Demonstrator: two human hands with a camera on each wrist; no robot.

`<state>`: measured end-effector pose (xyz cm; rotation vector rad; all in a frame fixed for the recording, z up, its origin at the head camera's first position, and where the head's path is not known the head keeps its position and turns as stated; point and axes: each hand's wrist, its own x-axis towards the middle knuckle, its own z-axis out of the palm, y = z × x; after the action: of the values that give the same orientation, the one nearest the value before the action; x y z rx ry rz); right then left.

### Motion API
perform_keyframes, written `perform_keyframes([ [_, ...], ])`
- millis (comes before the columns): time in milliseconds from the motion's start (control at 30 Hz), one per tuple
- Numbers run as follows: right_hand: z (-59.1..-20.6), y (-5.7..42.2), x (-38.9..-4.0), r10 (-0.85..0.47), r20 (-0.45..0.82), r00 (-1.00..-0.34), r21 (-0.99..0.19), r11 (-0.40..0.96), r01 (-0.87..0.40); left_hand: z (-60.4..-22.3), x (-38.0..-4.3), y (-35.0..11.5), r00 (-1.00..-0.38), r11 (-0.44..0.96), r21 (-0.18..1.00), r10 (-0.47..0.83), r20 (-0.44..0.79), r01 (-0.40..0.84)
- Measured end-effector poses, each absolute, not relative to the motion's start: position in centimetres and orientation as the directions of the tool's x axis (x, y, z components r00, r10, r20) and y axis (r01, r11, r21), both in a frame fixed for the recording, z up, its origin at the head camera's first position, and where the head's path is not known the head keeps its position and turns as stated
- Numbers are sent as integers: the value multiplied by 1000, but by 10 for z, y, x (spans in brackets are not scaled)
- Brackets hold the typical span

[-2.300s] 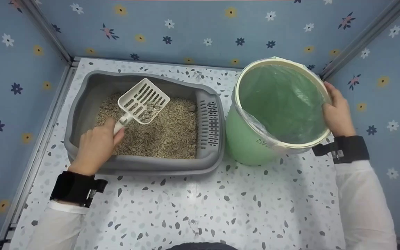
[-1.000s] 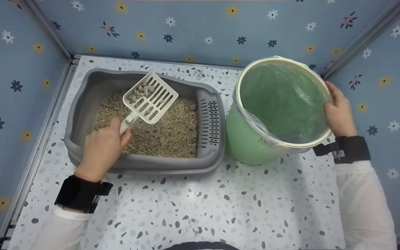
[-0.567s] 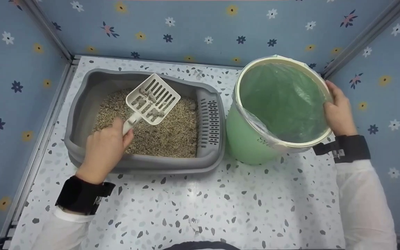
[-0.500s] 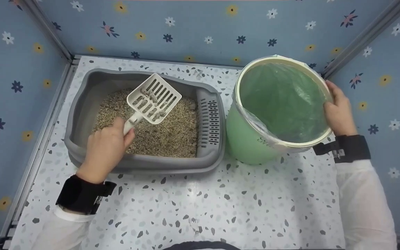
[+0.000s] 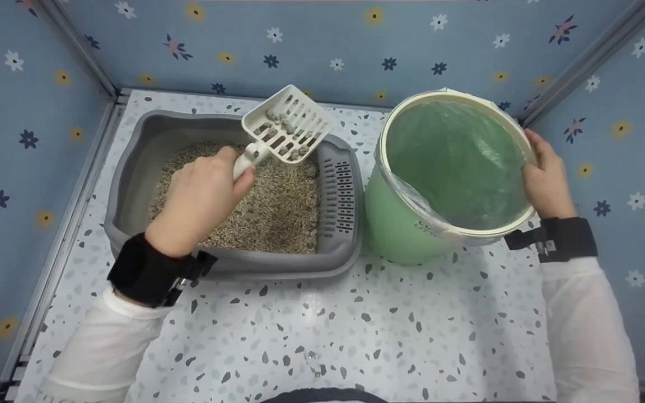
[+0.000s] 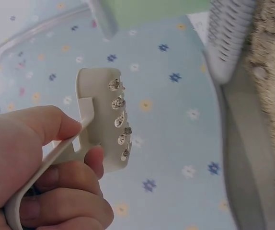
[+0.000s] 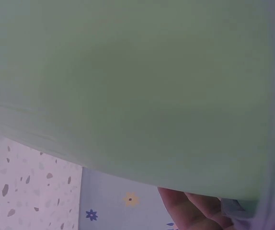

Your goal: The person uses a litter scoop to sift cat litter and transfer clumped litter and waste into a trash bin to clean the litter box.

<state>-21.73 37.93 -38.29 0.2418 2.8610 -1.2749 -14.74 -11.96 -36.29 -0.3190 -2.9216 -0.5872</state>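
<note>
My left hand (image 5: 202,193) grips the handle of a white slotted litter scoop (image 5: 312,124), raised over the back right part of the grey litter box (image 5: 233,263). Several greyish clumps (image 5: 280,120) lie on the scoop's slots; in the left wrist view, clumps (image 6: 118,103) poke through along its slotted face. Beige litter (image 5: 277,218) covers much of the box floor. At the right, my right hand (image 5: 548,176) grips the cream rim of a green trash bin (image 5: 403,224), thumb inside and fingers outside. A clear plastic bag (image 5: 482,151) lines the bin and folds over its rim.
The litter box's perforated step (image 5: 338,196) faces the bin, which leans slightly to the right. Both stand on a white speckled surface (image 5: 356,336). Blue flowered panels (image 5: 333,33) with metal edge strips close in the back and both sides.
My left hand has lifted the scoop with its clumps up and to the right, from above the middle of the litter to the box's back right. My right hand stays on the bin rim.
</note>
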Motion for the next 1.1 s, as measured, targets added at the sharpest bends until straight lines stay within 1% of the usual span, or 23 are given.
perform_keyframes([
  [133,-383,379,-218,137,-73,-988,-740,657,146,-343,-164,-91,-959,907,320,231,162,273],
  [233,-382,379,-219,138,-82,-987,-738,657,153,-330,-178,-66,-945,900,288,301,130,327],
  [400,-383,380,-219,137,-94,-986,-740,652,161,-316,-198,-27,-895,867,223,441,69,445],
  [500,-384,380,-219,135,-98,-986,-744,649,162,-316,-205,-11,-851,843,125,513,114,524],
  [633,-384,380,-219,139,-71,-988,-738,659,146,-320,-209,6,-748,781,-78,618,242,620],
  [733,-385,381,-219,140,-49,-989,-735,666,131,-326,-207,14,-667,717,-248,697,263,651],
  [800,-385,381,-219,139,-45,-989,-734,667,127,-331,-205,16,-613,659,-372,750,250,654],
  [900,-385,380,-219,141,-48,-989,-737,663,130,-341,-202,16,-500,556,-538,825,265,634],
  [967,-385,380,-219,143,-51,-988,-736,663,134,-347,-199,14,-426,507,-601,858,287,618],
  [1000,-384,380,-218,143,-52,-988,-737,663,135,-350,-198,13,-399,493,-618,867,298,612],
  [1067,-383,380,-218,144,-52,-988,-738,661,135,-353,-195,9,-373,496,-615,868,329,613],
  [1100,-383,380,-218,143,-53,-988,-739,659,135,-354,-194,8,-376,513,-589,859,348,624],
])
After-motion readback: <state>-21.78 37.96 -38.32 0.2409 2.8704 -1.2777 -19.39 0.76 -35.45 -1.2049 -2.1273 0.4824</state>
